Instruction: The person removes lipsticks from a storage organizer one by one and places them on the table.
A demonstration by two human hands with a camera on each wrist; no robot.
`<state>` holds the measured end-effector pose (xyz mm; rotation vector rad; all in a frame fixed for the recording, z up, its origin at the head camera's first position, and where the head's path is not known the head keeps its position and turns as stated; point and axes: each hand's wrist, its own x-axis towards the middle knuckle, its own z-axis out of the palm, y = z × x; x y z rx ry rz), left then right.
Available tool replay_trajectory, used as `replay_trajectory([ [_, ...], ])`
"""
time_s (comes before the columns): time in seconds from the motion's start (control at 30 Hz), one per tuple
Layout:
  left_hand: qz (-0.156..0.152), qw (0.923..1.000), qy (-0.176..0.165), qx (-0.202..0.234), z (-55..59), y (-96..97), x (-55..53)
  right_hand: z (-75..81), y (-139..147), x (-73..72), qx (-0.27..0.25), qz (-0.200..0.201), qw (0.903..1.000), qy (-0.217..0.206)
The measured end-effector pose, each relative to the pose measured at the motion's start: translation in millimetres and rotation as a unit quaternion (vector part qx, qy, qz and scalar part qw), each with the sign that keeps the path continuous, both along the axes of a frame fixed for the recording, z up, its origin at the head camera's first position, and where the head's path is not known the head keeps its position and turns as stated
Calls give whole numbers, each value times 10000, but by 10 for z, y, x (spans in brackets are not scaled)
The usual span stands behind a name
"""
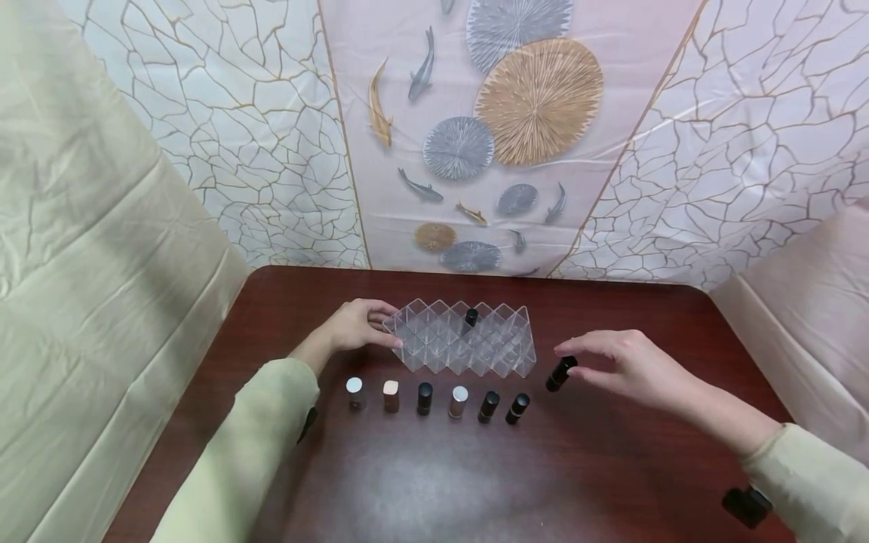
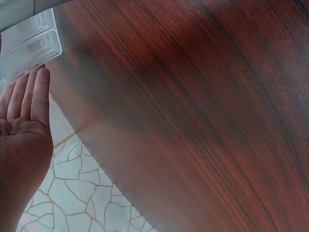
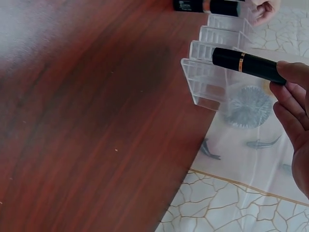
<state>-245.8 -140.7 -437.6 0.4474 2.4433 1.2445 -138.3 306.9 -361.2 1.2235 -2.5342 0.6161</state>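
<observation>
A clear plastic lipstick organizer (image 1: pixel 468 354) with diamond-shaped compartments stands toward the back of the table. One black lipstick (image 1: pixel 471 317) is upright in a back compartment. My left hand (image 1: pixel 360 324) rests at its left end, thumb at the front corner and fingers behind; in the left wrist view these fingers (image 2: pixel 29 99) are straight, tips right at the plastic wall. Right of the organizer, my right hand (image 1: pixel 624 362) pinches the top end of a black lipstick (image 3: pixel 248 64) with a thin gold band between thumb and fingers. That tube hangs tilted, its lower end pointing down and left.
In front of the organizer stands a row of lipsticks: one silver-topped (image 1: pixel 354 394), one with a pale pink cap (image 1: pixel 391 396), a black one (image 1: pixel 424 398), another silver-topped one (image 1: pixel 458 402), and two black ones (image 1: pixel 489 406) (image 1: pixel 517 409). Patterned cloth (image 1: pixel 285 136) hangs behind the dark red wooden table (image 1: pixel 407 490).
</observation>
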Motion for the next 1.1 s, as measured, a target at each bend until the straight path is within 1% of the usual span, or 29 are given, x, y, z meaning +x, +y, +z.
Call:
replay_trajectory([
  [0.33, -42, 10000, 28, 23, 4, 1, -11, -151, 29, 46, 15, 39, 10000, -25],
  [0.63, -48, 10000, 17, 29, 1, 0, -5, -265, 5, 56, 5, 227, 9997, 39],
  [0.77, -81, 9999, 30, 111, 3, 12, -4, -337, -2, 64, 8, 268, 9996, 55],
  [0.93, -99, 9998, 23, 167, 9, 13, -2, -433, -6, 97, -79, 360, 9993, 90],
  [1.1, -124, 9998, 57, 130, -7, 8, -11, -508, -12, 141, -129, 328, 9993, 141],
])
